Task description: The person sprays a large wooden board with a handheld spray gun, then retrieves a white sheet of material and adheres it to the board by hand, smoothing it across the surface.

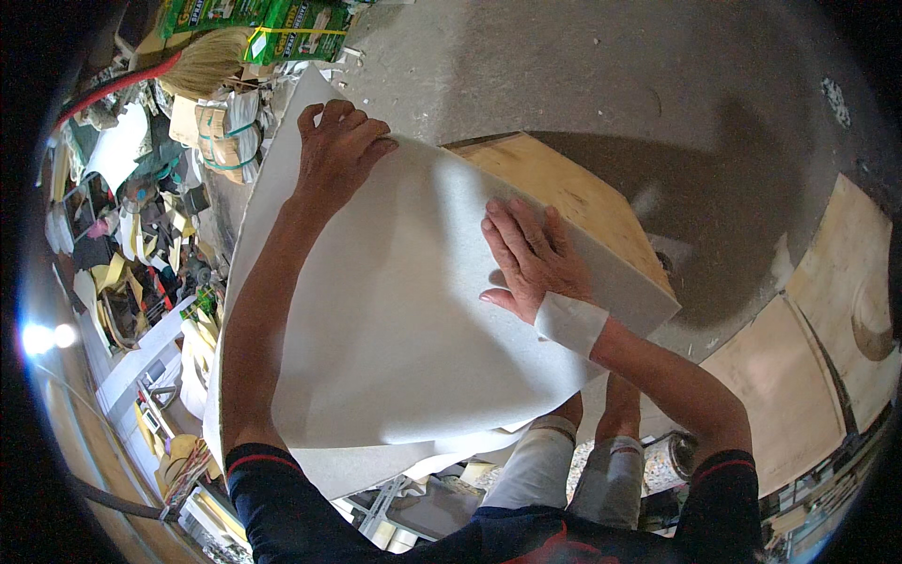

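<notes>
A large white sheet of thick paper-like material (pixel 395 320) lies draped over a pale plywood box (pixel 564 202), covering most of the middle of the view and curling over a second white sheet (pixel 376 465) below it at 6 o'clock. The left hand (pixel 336 150) reaches out on a nearly straight bare forearm toward 11 o'clock; its fingers curl over the sheet's far edge, so this grip is clamped on the sheet. The right hand (pixel 531 258) comes in from 4 o'clock with the elbow bent, a white band (pixel 571 322) wrapped around the wrist. It lies flat, palm down, fingers together and stretched toward 12 o'clock, pressing the sheet onto the box top near its corner; this grip is spread flat, not closed around anything. The box's bare wooden top shows at 1 o'clock beyond the sheet. A grey concrete floor (pixel 583 66) spreads at 12 o'clock. At 9 o'clock sits a heap of paper scraps and clutter (pixel 132 254), with a straw broom (pixel 202 61) and green packages (pixel 282 28) at 11 o'clock.
</notes>
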A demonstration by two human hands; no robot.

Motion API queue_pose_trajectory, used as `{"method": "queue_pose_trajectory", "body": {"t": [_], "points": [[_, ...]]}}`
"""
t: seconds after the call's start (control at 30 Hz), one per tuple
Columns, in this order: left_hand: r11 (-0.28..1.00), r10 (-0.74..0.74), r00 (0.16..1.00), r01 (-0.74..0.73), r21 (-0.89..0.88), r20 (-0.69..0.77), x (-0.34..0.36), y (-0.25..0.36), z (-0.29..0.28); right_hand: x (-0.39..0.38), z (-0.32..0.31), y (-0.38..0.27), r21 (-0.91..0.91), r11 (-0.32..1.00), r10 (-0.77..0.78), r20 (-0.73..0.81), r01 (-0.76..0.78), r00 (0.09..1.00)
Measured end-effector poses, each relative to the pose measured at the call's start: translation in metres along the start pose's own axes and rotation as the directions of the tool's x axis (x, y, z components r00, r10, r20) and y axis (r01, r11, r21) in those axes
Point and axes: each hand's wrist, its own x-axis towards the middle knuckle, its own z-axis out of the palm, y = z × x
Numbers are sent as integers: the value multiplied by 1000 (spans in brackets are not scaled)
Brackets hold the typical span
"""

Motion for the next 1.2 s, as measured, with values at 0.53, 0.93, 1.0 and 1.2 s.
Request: {"method": "queue_pose_trajectory", "body": {"t": [0.53,0.93,1.0,1.2], "points": [[971,-18,996,-2,240,84,-5,-5,26,70,12,-15,-187,982,4,-65,-16,998],[997,-45,996,39,-71,-82,-21,22,18,-20,8,24,-59,982,169,-176,-182,970],[994,-63,996,58,-90,-57,-28,23,18,-63,-7,34,-114,961,241,-113,-253,964],[999,-33,998,31,-40,-54,-43,16,16,-135,-20,57,-192,906,356,-139,-378,924]]}}
